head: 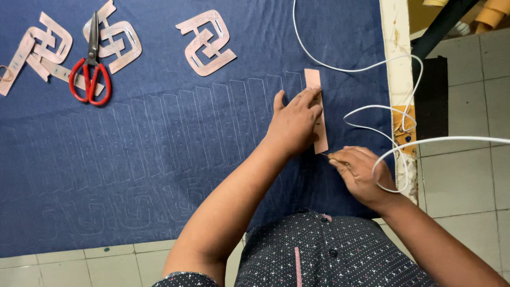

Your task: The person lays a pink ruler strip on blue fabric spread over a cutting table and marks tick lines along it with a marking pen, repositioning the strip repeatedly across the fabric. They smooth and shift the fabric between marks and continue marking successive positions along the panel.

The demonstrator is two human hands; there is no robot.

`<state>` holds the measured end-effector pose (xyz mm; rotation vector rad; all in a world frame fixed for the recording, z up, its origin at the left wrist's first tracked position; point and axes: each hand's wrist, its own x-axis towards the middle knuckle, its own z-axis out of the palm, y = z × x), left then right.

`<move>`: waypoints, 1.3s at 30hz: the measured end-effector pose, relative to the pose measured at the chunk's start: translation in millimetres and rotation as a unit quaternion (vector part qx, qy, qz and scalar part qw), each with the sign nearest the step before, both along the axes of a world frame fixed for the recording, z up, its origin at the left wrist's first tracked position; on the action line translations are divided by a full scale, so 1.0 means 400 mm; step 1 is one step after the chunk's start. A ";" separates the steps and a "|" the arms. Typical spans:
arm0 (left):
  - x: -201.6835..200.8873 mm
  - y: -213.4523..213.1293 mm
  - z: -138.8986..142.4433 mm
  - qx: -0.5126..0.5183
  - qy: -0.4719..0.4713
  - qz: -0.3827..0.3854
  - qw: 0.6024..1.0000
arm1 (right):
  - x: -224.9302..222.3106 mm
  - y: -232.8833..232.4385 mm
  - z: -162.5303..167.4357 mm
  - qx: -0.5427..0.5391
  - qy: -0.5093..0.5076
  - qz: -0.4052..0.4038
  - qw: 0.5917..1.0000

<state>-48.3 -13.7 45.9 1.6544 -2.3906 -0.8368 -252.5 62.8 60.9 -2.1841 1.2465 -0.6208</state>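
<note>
- Under both of your hands lies a dark blue denim cloth (159,149), spread flat and covered with rows of faint chalk outlines of narrow strips and interlocking shapes.
- Your left hand (292,125) lies flat with fingers together, pressing down a narrow pinkish cardboard strip (313,79) that stands upright on the cloth; the strip shows above and below your fingers.
- Your right hand (358,175) is just right of and below the left, fingers pinched on a thin marking tool (325,155) whose tip touches the cloth at the strip's lower end; the tool is too small to tell what kind it is.
- A white cord (382,109) loops across the cloth just above and to the right of your right hand, and one loop hangs over the back of that hand and wrist.
- Far to the left of your left hand, at the top of the cloth, lie red-handled scissors (91,74), blades closed and pointing away from you.
- The scissors rest partly on a cluster of pinkish interlocking cardboard templates (48,45).
- Another interlocking template (207,42) lies alone, up and left of your left hand, well apart from it.
- Right of your right hand, the table's worn pale edge (396,32) shows, then a grey tiled floor (462,159).
- No containers are in view.
</note>
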 end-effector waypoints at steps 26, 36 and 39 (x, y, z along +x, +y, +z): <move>0.020 -0.011 -0.024 -0.010 0.077 0.040 0.996 | 0.031 -0.112 -0.021 -0.041 -0.012 -0.087 0.995; 0.026 -0.009 -0.039 -0.007 0.080 0.037 0.996 | 0.044 -0.132 -0.025 -0.012 -0.026 -0.102 0.994; 0.029 -0.008 -0.041 -0.022 0.089 0.037 0.995 | 0.056 -0.138 -0.028 -0.063 -0.022 -0.083 0.994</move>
